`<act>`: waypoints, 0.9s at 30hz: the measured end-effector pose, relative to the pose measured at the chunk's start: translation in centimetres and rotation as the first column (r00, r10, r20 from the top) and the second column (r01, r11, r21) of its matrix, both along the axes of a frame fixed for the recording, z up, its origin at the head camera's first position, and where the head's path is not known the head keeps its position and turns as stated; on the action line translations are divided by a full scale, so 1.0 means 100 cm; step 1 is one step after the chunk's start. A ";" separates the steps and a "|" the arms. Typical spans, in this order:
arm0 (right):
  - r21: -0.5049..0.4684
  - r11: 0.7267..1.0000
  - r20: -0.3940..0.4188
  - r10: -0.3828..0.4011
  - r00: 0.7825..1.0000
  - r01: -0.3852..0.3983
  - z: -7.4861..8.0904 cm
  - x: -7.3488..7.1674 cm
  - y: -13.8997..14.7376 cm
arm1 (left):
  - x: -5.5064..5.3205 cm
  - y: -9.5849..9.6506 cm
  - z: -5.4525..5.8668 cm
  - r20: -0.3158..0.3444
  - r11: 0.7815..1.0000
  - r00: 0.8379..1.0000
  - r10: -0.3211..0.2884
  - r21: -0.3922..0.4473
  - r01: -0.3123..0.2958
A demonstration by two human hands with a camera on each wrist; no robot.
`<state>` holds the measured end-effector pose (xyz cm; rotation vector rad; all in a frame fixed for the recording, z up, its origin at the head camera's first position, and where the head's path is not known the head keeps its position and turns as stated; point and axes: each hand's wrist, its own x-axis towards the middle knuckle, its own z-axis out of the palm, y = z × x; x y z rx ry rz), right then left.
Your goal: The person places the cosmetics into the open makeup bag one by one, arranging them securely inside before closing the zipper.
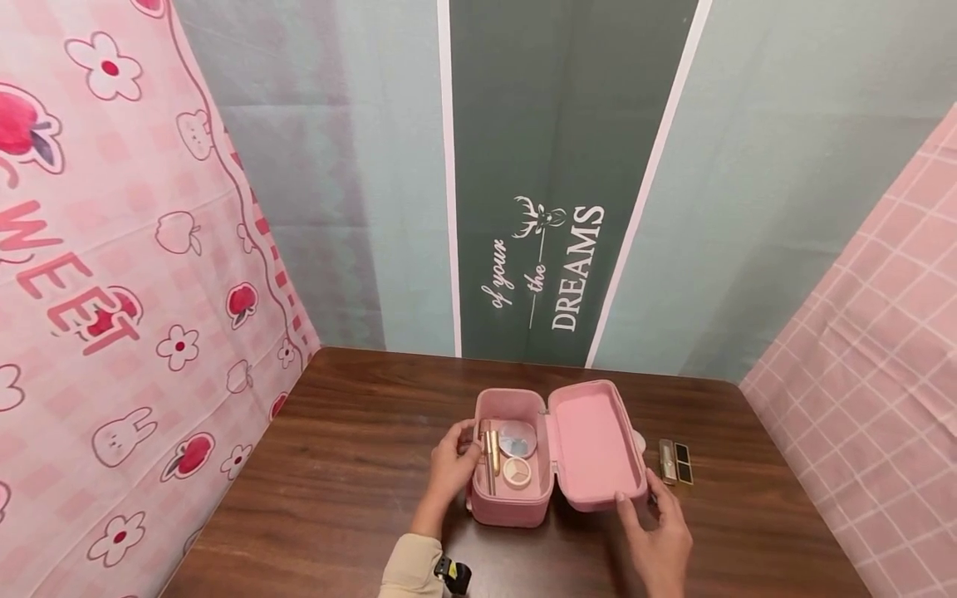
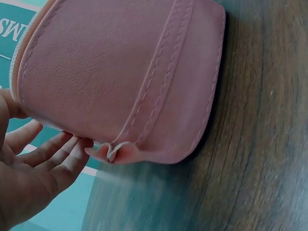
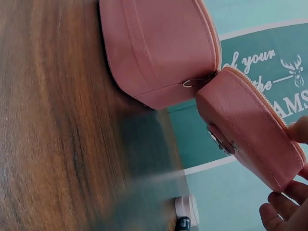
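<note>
A pink zippered cosmetic case [image 1: 512, 512] stands on the table with its lid [image 1: 598, 444] swung out to the right. My left hand [image 1: 451, 465] grips the case's left wall, thumb over the rim and fingers along the outside; a small fabric tab [image 2: 118, 152] shows by its fingertips. At the lid's near right corner, my right hand [image 1: 661, 531] holds the edge between thumb and fingers. Inside the case lie gold cosmetic tubes [image 1: 493, 453], a round pink-rimmed compact [image 1: 518, 438] and a small round three-section palette [image 1: 517, 473]. A metal handle fitting [image 3: 222, 140] sits on the lid's outside.
Right of the lid, a clear-and-gold tube [image 1: 667, 462] lies beside a dark two-pan palette [image 1: 684, 463]. A white round item [image 1: 639, 442] peeks out behind the lid. Fabric backdrops [image 1: 396, 208] border the wooden table [image 1: 336, 490] at the back and sides.
</note>
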<state>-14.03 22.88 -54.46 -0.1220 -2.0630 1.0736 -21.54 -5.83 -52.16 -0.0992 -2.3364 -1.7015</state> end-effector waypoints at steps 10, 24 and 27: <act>-0.052 0.999 0.006 -0.002 1.000 0.002 -0.015 -0.011 0.009 | 0.007 0.000 -0.001 0.018 0.998 1.000 0.003 0.061 -0.004; -0.160 0.986 0.034 0.062 0.998 -0.055 0.034 -0.055 0.005 | 0.047 0.027 -0.009 -0.002 0.952 0.975 0.222 0.219 -0.216; -0.160 0.982 0.043 0.111 0.993 -0.103 0.031 -0.071 0.010 | 0.055 0.035 -0.008 0.001 0.938 0.963 0.268 0.227 -0.261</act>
